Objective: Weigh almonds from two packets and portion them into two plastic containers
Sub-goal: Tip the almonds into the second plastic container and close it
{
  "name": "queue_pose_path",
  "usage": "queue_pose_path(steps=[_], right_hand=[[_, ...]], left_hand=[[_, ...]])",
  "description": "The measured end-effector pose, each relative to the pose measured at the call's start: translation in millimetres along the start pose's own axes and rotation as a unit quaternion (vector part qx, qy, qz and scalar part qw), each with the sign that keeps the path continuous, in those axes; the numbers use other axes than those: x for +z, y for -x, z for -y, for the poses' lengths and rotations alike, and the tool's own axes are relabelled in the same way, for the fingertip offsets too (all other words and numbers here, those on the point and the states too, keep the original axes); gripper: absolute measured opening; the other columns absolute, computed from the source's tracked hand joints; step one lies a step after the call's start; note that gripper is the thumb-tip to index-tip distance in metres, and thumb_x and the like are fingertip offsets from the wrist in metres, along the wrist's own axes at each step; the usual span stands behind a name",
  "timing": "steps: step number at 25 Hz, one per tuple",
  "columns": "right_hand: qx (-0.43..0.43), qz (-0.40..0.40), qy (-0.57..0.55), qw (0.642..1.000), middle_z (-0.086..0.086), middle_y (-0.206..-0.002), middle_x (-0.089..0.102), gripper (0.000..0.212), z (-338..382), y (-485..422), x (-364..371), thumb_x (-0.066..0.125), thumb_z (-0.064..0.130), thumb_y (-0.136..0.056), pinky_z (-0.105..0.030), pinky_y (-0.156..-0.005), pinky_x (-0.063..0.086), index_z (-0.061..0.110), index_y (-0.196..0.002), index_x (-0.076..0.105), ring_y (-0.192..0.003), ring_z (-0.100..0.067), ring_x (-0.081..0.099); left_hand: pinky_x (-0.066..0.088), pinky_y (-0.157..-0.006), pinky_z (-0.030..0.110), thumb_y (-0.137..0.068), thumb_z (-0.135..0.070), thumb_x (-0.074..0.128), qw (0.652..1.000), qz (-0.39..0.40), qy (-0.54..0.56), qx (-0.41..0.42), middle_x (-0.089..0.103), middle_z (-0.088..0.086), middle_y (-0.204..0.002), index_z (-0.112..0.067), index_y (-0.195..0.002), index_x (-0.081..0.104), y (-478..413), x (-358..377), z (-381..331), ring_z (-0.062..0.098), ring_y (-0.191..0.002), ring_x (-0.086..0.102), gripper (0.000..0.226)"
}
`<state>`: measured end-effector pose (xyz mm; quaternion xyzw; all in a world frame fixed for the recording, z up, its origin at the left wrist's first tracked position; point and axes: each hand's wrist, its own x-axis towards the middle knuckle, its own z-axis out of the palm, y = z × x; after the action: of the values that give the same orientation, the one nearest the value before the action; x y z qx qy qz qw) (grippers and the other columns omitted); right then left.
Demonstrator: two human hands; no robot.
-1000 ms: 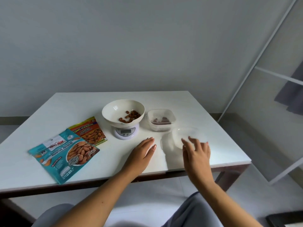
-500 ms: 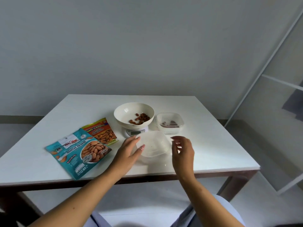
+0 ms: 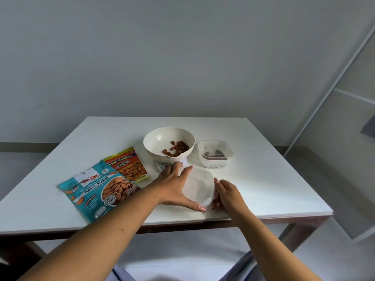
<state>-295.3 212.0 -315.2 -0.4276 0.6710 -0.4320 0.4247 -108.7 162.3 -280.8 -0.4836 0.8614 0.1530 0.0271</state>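
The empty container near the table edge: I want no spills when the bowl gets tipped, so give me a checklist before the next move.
1. Empty container steadied by left hand and right hand: ok.
2. Its opening is uncovered: cannot tell.
3. Almonds ready in the bowl on the scale: ok.
4. Weight reading confirmed: cannot tell, the left hand hides the display.
5. Second container already holds a portion: ok.
6. Both packets lie out of the way: ok.
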Motion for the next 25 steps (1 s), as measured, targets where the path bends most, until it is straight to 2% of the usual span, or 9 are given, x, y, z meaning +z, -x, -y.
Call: queue_pose_path(steps=[3,7,10,13,16,20,22,23,25], right_hand=[[-0.042,0.021,0.025,0.999,-0.008,-0.055,0.055,0.038,1,3,-1,0.04,0.031,-0.1,-0.022,-0.041,0.043,0.005,-0.075,0.051,-0.037,-0.014,0.053],[-0.068,-0.009,0.052,0.996,-0.006,-0.055,0.054,0.039,-3,-2,-2,0.041,0.031,-0.1,-0.023,-0.043,0.041,0.008,-0.069,0.05,-0.042,-0.016,0.052],[-0.092,-0.048,0.084,0.991,-0.008,-0.059,0.053,0.043,-9,-7,1,0.044,0.031,-0.098,-0.031,-0.054,0.039,-0.001,-0.071,0.053,-0.054,-0.02,0.045],[-0.127,-0.061,0.104,0.985,-0.012,-0.06,0.052,0.044,-10,-5,3,0.045,0.027,-0.099,-0.027,-0.051,0.033,-0.007,-0.072,0.053,-0.054,-0.018,0.039],[-0.133,-0.059,0.109,0.983,-0.01,-0.051,0.05,0.044,-11,-4,2,0.045,0.025,-0.099,-0.017,-0.041,0.031,-0.004,-0.066,0.049,-0.042,-0.014,0.043],[-0.127,-0.05,0.077,0.988,-0.007,-0.042,0.049,0.042,-9,-1,1,0.046,0.024,-0.099,-0.017,-0.034,0.036,0.0,-0.065,0.047,-0.027,-0.008,0.047],[-0.119,-0.046,0.066,0.99,-0.008,-0.043,0.049,0.041,-7,-3,2,0.047,0.025,-0.098,-0.017,-0.033,0.036,0.001,-0.065,0.047,-0.026,-0.008,0.046],[-0.116,-0.041,0.065,0.99,-0.008,-0.045,0.049,0.042,-6,-3,2,0.047,0.026,-0.098,-0.018,-0.033,0.036,0.002,-0.064,0.046,-0.027,-0.009,0.046],[-0.119,-0.034,0.077,0.989,-0.006,-0.045,0.05,0.043,-4,-4,3,0.048,0.028,-0.098,-0.02,-0.034,0.038,0.006,-0.061,0.045,-0.028,-0.011,0.047]], left_hand=[[0.005,-0.12,0.045,-0.058,-0.083,0.061,0.997,-0.008,-0.041,0.067,0.0,-0.007,-0.158,-0.029,-0.15,0.002,-5,-3,-8,0.02,-0.147,-0.004,0.122],[0.025,-0.114,0.049,-0.053,-0.086,0.057,0.994,-0.075,-0.019,0.082,0.022,-0.005,-0.146,-0.039,-0.143,0.015,-10,10,-14,0.019,-0.139,0.018,0.11],[0.032,-0.11,0.046,-0.052,-0.088,0.053,0.987,-0.14,-0.002,0.077,0.028,-0.008,-0.141,-0.04,-0.14,0.023,-8,21,-15,0.016,-0.133,0.025,0.104],[0.035,-0.107,0.046,-0.053,-0.088,0.053,0.984,-0.165,0.002,0.073,0.029,-0.008,-0.14,-0.04,-0.139,0.024,-2,27,-16,0.015,-0.132,0.027,0.103],[0.035,-0.108,0.046,-0.056,-0.085,0.052,0.977,-0.2,0.055,0.051,0.028,-0.007,-0.141,-0.04,-0.142,0.021,3,23,-19,0.015,-0.134,0.025,0.102],[0.039,-0.108,0.039,-0.063,-0.084,0.05,0.954,-0.243,0.159,0.074,0.027,-0.007,-0.142,-0.042,-0.147,0.014,19,11,-14,0.013,-0.136,0.028,0.101],[0.038,-0.108,0.028,-0.064,-0.086,0.048,0.917,-0.281,0.265,0.103,0.028,-0.008,-0.144,-0.042,-0.148,0.015,31,16,-3,0.008,-0.136,0.031,0.1],[0.036,-0.109,0.026,-0.065,-0.084,0.049,0.876,-0.314,0.352,0.101,0.029,-0.007,-0.147,-0.038,-0.149,0.017,36,21,6,0.008,-0.138,0.032,0.101],[0.038,-0.109,0.046,-0.068,-0.08,0.054,0.78,-0.391,0.484,0.065,0.033,0.005,-0.152,-0.026,-0.149,0.024,39,30,31,0.024,-0.14,0.035,0.102]])
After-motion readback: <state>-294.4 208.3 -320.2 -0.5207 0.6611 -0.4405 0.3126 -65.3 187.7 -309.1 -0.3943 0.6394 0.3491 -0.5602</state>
